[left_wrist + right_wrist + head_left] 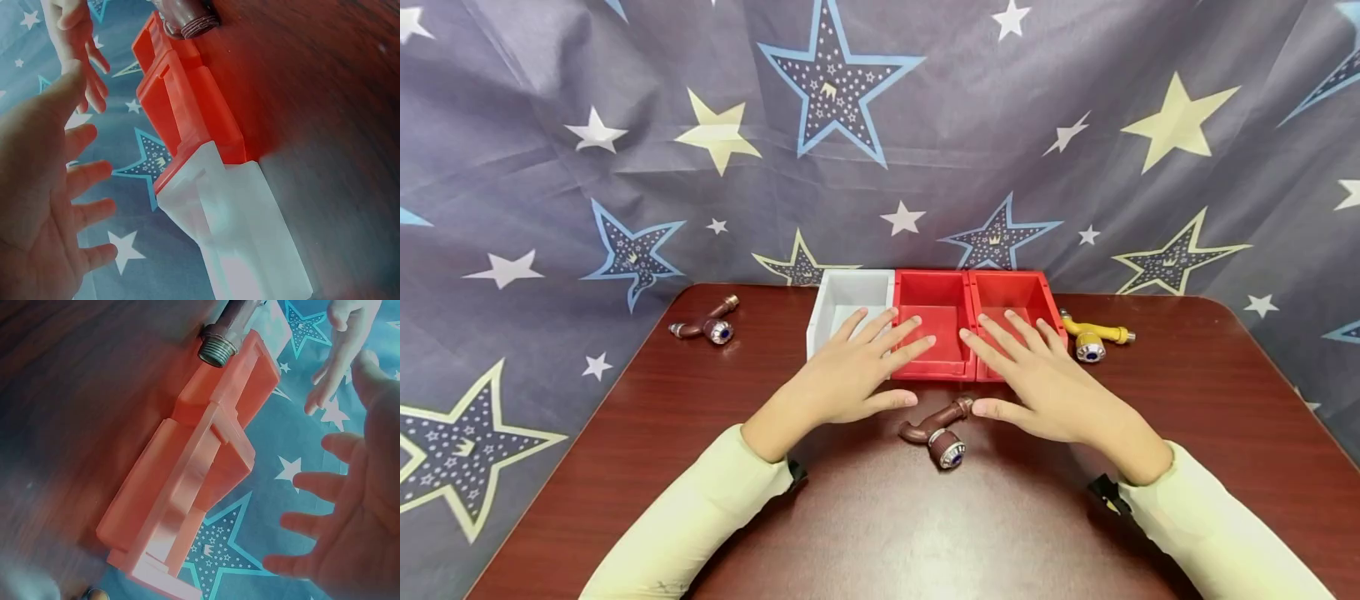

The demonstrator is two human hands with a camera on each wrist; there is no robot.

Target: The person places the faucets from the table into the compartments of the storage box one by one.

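Note:
My left hand (842,375) is spread palm down, its fingers overlapping the white bin (815,321) and the middle red bin (932,367) in the head view. With fingers likewise spread, my right hand (1052,387) overlaps the right-hand red bin (1015,287). Both hands hold nothing. Between the two thumbs, a brown pipe fitting with a knurled valve knob (936,429) lies on the table in front of the bins. Its threaded end (215,351) shows in the right wrist view. The wrist views show both hands raised above the bins.
Another brown valve fitting (707,323) lies at the back left of the dark red wooden table (760,550). A yellow valve fitting (1093,335) lies right of the bins. Behind the table hangs a grey curtain with stars (970,108).

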